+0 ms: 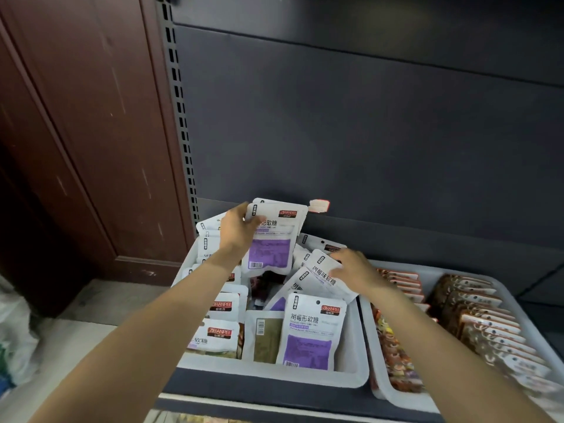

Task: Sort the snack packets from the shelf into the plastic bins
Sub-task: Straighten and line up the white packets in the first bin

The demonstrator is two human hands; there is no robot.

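Your left hand grips a purple packet raised above the left bin; your right hand lies flat on loose packets there. Next, tuck it upright

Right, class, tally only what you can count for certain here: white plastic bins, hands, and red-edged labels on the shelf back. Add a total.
White plastic bins: 2, the left bin and the right bin
Hands: 2, the left hand gripping a purple packet, and the right hand
Red-edged labels: 1, the label
Total: 5
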